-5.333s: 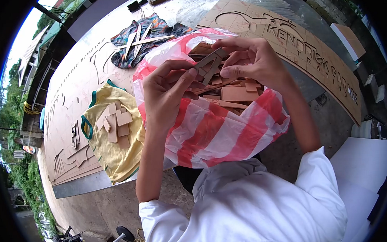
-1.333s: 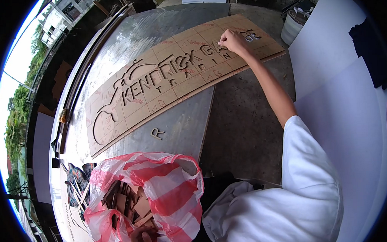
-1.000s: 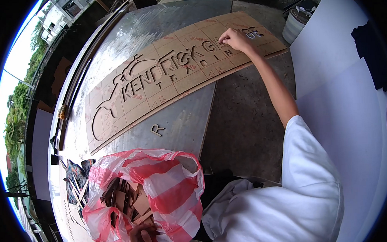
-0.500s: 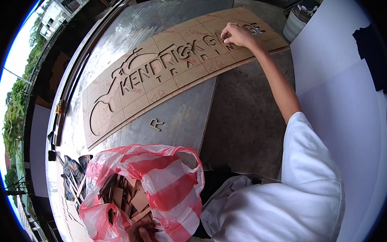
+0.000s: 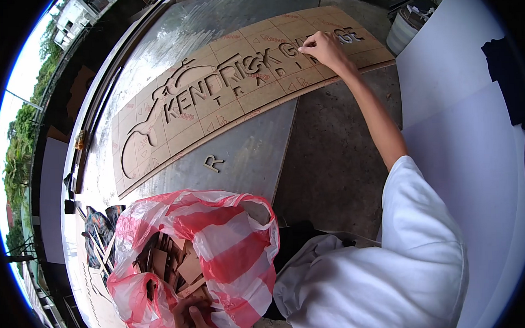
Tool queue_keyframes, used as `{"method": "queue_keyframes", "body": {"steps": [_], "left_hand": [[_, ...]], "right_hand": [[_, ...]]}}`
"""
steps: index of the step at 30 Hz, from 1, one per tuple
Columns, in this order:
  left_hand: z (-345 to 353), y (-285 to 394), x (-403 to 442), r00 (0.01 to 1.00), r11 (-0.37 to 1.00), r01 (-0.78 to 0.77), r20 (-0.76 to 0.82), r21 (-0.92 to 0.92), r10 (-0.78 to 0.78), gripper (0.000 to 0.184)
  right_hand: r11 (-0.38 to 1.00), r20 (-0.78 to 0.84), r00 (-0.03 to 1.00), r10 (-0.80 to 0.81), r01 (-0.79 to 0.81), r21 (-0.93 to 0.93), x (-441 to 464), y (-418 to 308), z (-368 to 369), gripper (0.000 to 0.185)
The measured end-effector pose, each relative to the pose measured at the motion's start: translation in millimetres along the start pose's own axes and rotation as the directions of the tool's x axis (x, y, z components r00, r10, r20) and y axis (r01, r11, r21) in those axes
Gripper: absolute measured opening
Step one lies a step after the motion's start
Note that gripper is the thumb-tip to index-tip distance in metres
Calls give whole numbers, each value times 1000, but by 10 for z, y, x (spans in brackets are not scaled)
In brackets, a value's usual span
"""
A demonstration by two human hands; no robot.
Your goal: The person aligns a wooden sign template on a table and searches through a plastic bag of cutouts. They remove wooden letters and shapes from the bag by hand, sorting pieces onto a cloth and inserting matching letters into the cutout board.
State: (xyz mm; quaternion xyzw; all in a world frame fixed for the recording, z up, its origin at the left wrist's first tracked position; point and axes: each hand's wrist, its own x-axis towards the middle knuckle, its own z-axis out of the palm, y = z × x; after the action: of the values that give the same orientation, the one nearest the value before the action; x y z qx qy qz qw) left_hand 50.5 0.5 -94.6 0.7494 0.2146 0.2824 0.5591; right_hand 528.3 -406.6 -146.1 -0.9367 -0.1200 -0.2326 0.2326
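Observation:
My right hand [image 5: 327, 49] is over the right part of a brown paper-masked board [image 5: 157, 143] cut with lettering reading "KENDRICK" and "TRADIN". Thumb and forefinger are pinched together just above the second row of cuts; whatever they hold, if anything, is too small to make out. My left hand [image 5: 193, 320] curls at the near rim of a red-and-white striped plastic bag [image 5: 233, 246], closed on its edge. Small brown offcuts [image 5: 190, 269] fill the bag's opening. A loose cut-out letter R [image 5: 213, 163] lies on the metal sheet between bag and board.
The board rests on a grey metal sheet [image 5: 248, 175]. Thin sticks and a dark patterned cloth [image 5: 100, 227] lie left of the bag. A white panel [image 5: 457, 116] stands at right, near a bucket [image 5: 405, 32]. Long dark bars run along the left edge.
My right hand has shifted slightly left relative to the board's letters, still pinched. My left hand stays at the bag. The whole view has moved a little.

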Motion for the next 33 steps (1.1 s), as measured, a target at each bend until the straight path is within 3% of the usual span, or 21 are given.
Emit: {"method": "queue_keyframes", "body": {"steps": [13, 16, 19, 21, 22, 23, 25, 26, 31, 33], "left_hand": [[-40, -16, 1, 1000, 997, -15, 6, 77, 14, 23], [-25, -9, -1, 1000, 998, -21, 14, 58, 21, 23], [-44, -22, 0, 1000, 997, -29, 13, 78, 28, 23], [-47, -14, 0, 999, 993, -33, 13, 116, 32, 22], [-31, 9, -1, 999, 994, -34, 19, 107, 32, 22], [-11, 19, 5, 999, 995, -35, 25, 94, 33, 22], [-29, -5, 2, 1000, 996, -22, 23, 81, 20, 22], [-36, -12, 0, 1000, 997, -7, 19, 75, 6, 21], [-40, -32, -5, 1000, 998, -6, 9, 68, 6, 21], [-45, -39, -9, 1000, 996, -11, 3, 85, 11, 21]], "right_hand": [[998, 13, 1000, 2, -1, -69, 20, -17, 48, 22], [995, 141, 985, 95, -93, -20, 2, -9, 3, 34], [985, 0, 989, 145, -144, 92, -22, 121, 15, 43], [999, -242, 969, 46, -42, 21, 11, 262, 19, 42], [998, -252, 966, 58, -58, 9, -13, 274, 10, 29], [998, -254, 965, 57, -57, 5, -39, 286, 2, 29], [997, -5, 998, 67, -66, 42, -108, 169, -52, 24], [997, 40, 997, 64, -66, 42, -145, 95, -63, 25], [995, 33, 998, -57, 59, -75, -183, 113, 44, 25], [994, -44, 996, -75, 72, -80, -203, 93, 65, 23]]}}
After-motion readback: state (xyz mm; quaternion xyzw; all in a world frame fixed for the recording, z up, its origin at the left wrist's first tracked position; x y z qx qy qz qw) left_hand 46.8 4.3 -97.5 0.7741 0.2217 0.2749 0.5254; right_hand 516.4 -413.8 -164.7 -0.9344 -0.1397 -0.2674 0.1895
